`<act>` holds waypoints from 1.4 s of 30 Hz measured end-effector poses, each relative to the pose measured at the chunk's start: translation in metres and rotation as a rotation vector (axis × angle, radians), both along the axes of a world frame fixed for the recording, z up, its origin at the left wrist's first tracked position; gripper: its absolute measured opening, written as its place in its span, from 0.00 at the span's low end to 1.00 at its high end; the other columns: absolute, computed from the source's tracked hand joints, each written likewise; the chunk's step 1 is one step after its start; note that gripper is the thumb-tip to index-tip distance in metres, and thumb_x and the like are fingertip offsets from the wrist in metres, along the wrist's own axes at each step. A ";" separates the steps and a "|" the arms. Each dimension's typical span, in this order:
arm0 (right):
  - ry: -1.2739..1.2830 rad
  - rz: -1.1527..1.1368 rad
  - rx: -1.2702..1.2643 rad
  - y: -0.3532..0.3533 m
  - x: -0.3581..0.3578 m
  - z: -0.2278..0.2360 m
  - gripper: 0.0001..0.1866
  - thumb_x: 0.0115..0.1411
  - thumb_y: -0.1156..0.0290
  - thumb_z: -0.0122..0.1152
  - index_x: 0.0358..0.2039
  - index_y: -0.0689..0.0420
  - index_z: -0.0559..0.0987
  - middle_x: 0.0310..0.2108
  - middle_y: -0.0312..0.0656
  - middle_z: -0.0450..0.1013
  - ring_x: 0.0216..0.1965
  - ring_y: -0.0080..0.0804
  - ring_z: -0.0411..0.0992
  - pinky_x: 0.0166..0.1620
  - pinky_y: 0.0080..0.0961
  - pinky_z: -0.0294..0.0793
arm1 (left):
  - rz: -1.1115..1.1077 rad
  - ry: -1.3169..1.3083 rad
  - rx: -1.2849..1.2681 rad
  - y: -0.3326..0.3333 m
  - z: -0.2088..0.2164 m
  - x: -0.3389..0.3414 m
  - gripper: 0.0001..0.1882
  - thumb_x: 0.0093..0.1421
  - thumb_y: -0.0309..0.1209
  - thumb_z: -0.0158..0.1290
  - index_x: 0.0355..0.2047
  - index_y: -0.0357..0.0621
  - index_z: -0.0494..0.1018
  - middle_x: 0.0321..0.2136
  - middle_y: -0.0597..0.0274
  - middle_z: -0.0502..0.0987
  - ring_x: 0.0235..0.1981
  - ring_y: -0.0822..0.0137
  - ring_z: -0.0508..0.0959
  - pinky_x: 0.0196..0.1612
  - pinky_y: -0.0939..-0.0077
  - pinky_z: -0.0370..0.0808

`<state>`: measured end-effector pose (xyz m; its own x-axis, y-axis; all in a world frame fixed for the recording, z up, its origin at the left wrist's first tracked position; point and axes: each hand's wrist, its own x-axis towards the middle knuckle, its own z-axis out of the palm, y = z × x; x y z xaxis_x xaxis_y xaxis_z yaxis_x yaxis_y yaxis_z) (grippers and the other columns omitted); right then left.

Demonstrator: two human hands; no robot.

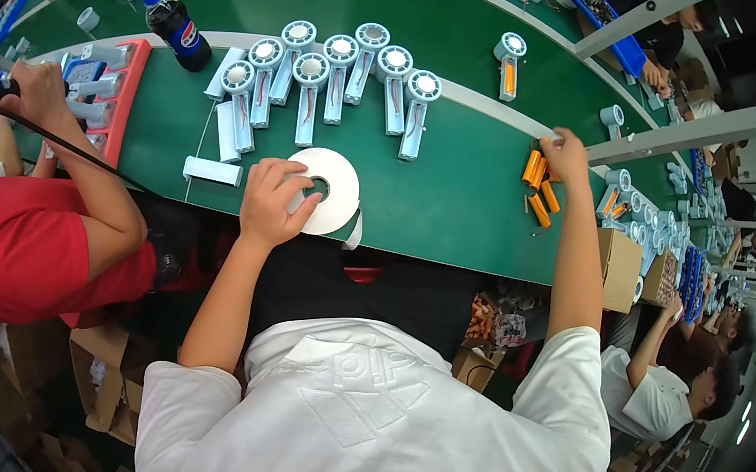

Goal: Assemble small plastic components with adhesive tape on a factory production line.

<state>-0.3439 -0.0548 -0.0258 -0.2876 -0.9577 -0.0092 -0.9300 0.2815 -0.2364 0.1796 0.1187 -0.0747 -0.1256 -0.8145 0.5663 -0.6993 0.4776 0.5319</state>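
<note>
My left hand (273, 202) lies on a white roll of tape (339, 184), its fingers curled over the left side and thumb near the centre hole. A loose tape end hangs at the table's front edge. My right hand (565, 155) is at the right, fingers pinched together at the top of a small pile of orange cylindrical batteries (540, 207); what is between the fingertips is hidden. Beyond the roll stand several light-blue handheld fan bodies (309, 86) with round heads and open handles with wires. Farther right, another fan body (509, 68) has an orange battery in its handle.
Light-blue handle covers (212, 170) lie left of the roll. A cola bottle (177, 30) stands beside a red tray (128, 102) of parts. A person in red (47, 243) works at left. A cardboard box (617, 268) and more fan bodies are at right, below a metal frame bar.
</note>
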 end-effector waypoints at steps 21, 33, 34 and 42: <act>-1.361 0.441 -0.372 0.220 0.203 0.061 0.21 0.50 0.90 0.73 0.42 0.59 0.76 0.38 0.40 0.75 0.40 0.29 0.75 0.45 0.22 0.78 | -0.349 0.408 0.050 0.048 0.095 -0.135 0.30 0.48 0.29 0.76 0.52 0.44 0.77 0.44 0.61 0.79 0.43 0.62 0.78 0.49 0.70 0.76; -1.838 0.226 -0.063 0.246 0.207 0.041 0.14 0.61 0.84 0.66 0.45 0.58 0.74 0.34 0.39 0.72 0.30 0.27 0.74 0.36 0.18 0.74 | -0.653 1.084 1.003 0.079 0.074 -0.107 0.19 0.65 0.21 0.58 0.56 0.38 0.72 0.48 0.58 0.76 0.47 0.67 0.77 0.53 0.75 0.75; -1.935 0.197 -0.080 0.246 0.209 0.042 0.13 0.63 0.83 0.64 0.46 0.58 0.74 0.34 0.39 0.72 0.30 0.27 0.74 0.36 0.17 0.73 | -0.655 1.182 1.002 0.080 0.072 -0.107 0.19 0.66 0.20 0.56 0.57 0.38 0.71 0.47 0.57 0.75 0.46 0.67 0.76 0.52 0.75 0.74; -1.958 0.145 0.324 0.242 0.217 0.065 0.22 0.62 0.83 0.56 0.58 0.58 0.71 0.31 0.37 0.71 0.26 0.22 0.67 0.23 0.12 0.60 | -0.661 1.296 0.940 0.080 0.065 -0.117 0.20 0.71 0.21 0.50 0.62 0.35 0.67 0.44 0.58 0.71 0.39 0.69 0.72 0.48 0.78 0.73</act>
<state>-0.1266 0.1875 0.0389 0.3942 -0.8669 -0.3052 0.4702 0.4755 -0.7435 0.0622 0.1984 -0.0093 -0.4311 -0.9015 -0.0383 0.5437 -0.2934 0.7864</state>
